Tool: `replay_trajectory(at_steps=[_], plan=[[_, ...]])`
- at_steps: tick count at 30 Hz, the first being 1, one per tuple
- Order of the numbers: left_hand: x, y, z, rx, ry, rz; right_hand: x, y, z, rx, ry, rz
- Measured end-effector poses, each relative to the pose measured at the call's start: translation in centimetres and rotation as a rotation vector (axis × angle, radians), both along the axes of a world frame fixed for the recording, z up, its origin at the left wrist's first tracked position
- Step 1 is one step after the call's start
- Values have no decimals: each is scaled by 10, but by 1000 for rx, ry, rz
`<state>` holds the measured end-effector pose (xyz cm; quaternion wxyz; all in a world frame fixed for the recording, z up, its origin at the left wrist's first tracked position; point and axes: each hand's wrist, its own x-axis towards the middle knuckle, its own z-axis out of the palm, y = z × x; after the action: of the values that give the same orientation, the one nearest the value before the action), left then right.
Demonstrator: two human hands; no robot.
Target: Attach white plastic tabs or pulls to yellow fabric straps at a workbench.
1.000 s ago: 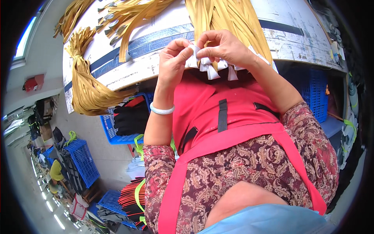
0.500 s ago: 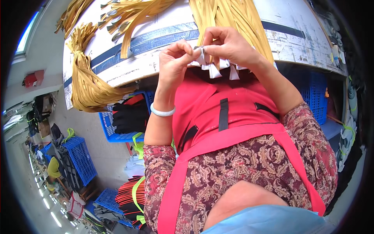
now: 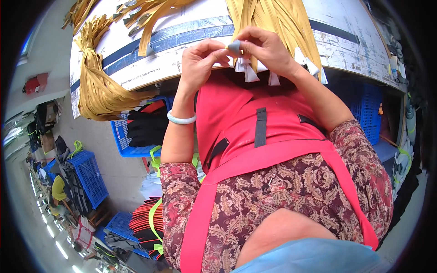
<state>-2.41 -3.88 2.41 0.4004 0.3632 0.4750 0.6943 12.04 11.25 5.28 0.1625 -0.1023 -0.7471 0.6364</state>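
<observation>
My left hand and my right hand meet at the front edge of the table, fingertips pinched. Between them is a small grey tab, folded to a cone-like point, gripped by both hands. A speck of yellow shows at its left side. Behind and under my right hand lie long mustard-yellow strips, spread side by side toward me. White folded tabs at the strips' near ends hang over the table edge. Whether the grey tab is joined to a strip is hidden by my fingers.
A tied bundle of yellow strips droops off the left side of the white table. More grey-tipped strips lie at the back left. Below stand blue crates, one holding dark cloth; another blue crate is under the right side.
The white tab between my fingertips has given way to a grey, pointed one. Both hands have risen slightly, and my left forearm has shifted a little left.
</observation>
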Motion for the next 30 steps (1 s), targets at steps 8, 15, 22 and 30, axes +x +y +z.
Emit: replay_trajectory(at_steps=[8, 15, 22, 30], plan=[[30, -20, 2, -160, 699, 250, 19, -15, 12, -55, -253, 43], [-81, -80, 37, -168, 601, 1086, 28, 25, 24, -29, -113, -99], [26, -28, -45, -101, 695, 32, -73, -102, 51, 100, 283, 384], [43, -25, -48, -115, 817, 63, -33, -83, -14, 409, 191, 386]])
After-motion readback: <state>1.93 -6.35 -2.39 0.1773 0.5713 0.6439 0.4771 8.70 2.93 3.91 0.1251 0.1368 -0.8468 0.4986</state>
